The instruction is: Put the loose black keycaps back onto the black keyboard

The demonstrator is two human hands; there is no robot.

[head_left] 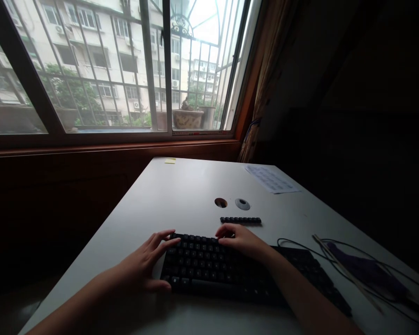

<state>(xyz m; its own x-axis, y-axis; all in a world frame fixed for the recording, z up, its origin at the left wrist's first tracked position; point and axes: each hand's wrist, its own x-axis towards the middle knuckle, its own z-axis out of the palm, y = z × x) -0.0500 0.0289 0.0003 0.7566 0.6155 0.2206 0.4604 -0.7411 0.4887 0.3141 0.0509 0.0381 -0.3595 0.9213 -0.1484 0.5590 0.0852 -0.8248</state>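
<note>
A black keyboard (209,265) lies on the white table in front of me. My left hand (148,260) spans its left end, fingertips at the far corner and thumb at the near corner. Over the top row of keys, my right hand (242,239) has its thumb and forefinger bent close together in a pinch. Whatever lies between those fingertips is too small and dark to make out. Just behind the right hand is a short row of black keycaps (240,220), and my right forearm covers part of the keyboard's right side.
Past the keycaps are a round hole (221,203) in the tabletop and a grey ring-shaped cover (242,204). A printed sheet (274,179) lies at the far right, a yellow note (170,161) at the far left. A black cable, a thin stick and dark purple cloth (366,270) lie at right.
</note>
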